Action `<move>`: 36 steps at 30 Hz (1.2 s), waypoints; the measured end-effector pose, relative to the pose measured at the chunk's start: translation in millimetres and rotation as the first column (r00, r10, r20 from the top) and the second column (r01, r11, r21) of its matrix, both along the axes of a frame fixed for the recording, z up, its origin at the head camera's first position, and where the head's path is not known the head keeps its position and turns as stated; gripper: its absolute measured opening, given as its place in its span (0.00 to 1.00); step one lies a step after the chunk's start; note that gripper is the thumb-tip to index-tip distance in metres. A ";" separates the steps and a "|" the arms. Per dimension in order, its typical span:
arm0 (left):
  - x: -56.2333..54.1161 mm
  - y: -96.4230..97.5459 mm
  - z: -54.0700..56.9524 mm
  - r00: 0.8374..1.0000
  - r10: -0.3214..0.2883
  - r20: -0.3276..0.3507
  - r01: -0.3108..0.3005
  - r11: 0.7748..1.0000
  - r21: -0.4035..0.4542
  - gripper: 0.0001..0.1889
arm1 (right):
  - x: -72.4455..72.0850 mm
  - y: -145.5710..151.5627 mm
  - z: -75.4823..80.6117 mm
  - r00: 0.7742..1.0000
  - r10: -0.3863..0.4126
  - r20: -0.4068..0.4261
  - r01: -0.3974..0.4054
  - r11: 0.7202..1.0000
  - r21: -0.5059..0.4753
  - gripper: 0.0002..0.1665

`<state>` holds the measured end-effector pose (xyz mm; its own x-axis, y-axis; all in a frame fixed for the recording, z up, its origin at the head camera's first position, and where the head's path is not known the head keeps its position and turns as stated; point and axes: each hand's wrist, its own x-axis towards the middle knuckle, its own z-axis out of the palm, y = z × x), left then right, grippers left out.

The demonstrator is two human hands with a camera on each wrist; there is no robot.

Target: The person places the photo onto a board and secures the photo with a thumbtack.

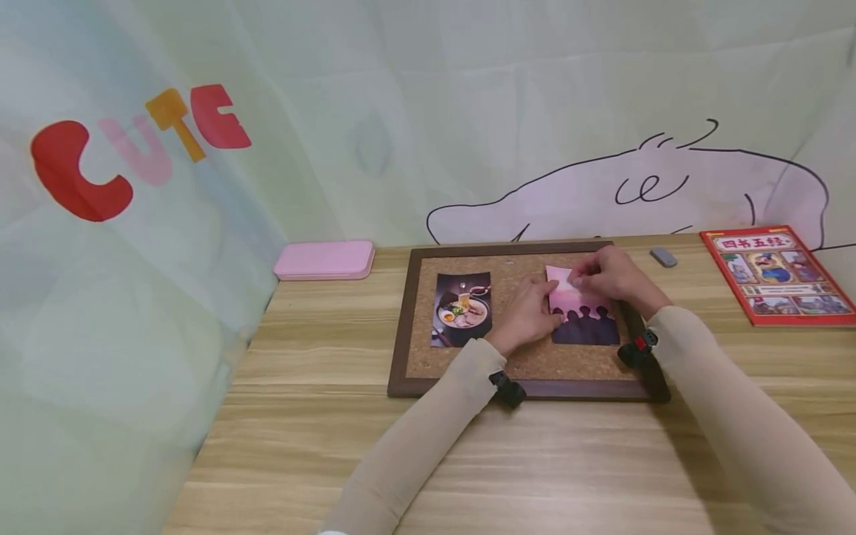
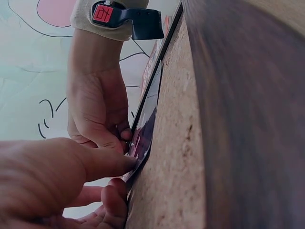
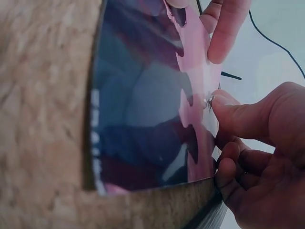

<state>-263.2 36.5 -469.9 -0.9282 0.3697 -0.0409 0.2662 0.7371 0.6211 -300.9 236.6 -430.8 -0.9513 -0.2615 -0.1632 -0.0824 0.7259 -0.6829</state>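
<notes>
A pink photo with dark silhouettes (image 1: 585,331) lies on the right half of a framed corkboard (image 1: 521,364). My left hand (image 1: 531,312) holds its left edge down, thumb and a finger resting on the face; the thumb (image 2: 107,162) shows in the left wrist view. My right hand (image 1: 615,279) is over the upper part of the photo. Between its thumb and forefinger it pinches a small shiny push pin (image 3: 208,101), which is against the pink area. Left of my hands, a ramen photo (image 1: 461,327) hangs by a pin near its top.
A pink pencil case (image 1: 324,260) sits at the back left of the wooden table (image 1: 294,416). Right of the board are a small grey object (image 1: 663,257) and a red comic-style book (image 1: 779,275). A printed curtain (image 1: 435,148) hangs behind.
</notes>
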 end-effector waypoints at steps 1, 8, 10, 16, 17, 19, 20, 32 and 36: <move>0.5 0.1 0.4 1.000 0.000 -0.006 0.000 1.000 0.002 0.36 | 0.3 -0.7 0.0 1.000 -0.001 -0.003 0.001 1.000 0.004 0.12; 9.0 -0.8 13.2 1.000 0.009 0.006 -0.009 1.000 0.006 0.35 | 1.2 -1.2 -0.3 0.999 -0.011 -0.033 0.013 0.999 0.041 0.13; 6.9 -0.4 9.9 1.000 0.010 0.006 -0.010 1.000 -0.007 0.36 | 1.3 -1.2 -1.0 0.999 -0.007 -0.047 0.009 0.999 0.049 0.13; 11.0 -1.5 16.3 1.000 -0.002 -0.001 0.002 1.000 -0.024 0.35 | 1.8 0.5 -3.3 0.996 0.002 -0.090 0.005 0.997 0.077 0.13; 13.4 -1.9 19.8 1.000 -0.003 0.003 0.003 1.000 -0.017 0.35 | 2.2 0.5 -3.3 0.996 0.004 -0.094 0.003 0.997 0.080 0.13; 13.9 -2.2 20.7 1.000 -0.003 0.014 0.003 1.000 -0.006 0.34 | 3.2 0.6 -2.8 0.995 0.006 -0.097 0.002 0.997 0.081 0.13; 12.8 -2.1 19.1 1.000 -0.004 0.017 0.004 1.000 -0.001 0.35 | 3.7 0.7 -2.5 0.995 0.007 -0.096 0.001 0.997 0.080 0.13; 6.7 -0.2 8.5 1.000 0.013 0.020 -0.013 1.000 0.002 0.35 | -0.1 1.1 1.8 0.999 -0.024 -0.028 0.027 0.995 0.096 0.15; 5.3 0.1 8.3 1.000 0.009 0.021 -0.008 1.000 -0.020 0.35 | -2.8 0.6 5.3 0.999 -0.050 -0.015 0.051 0.994 0.098 0.17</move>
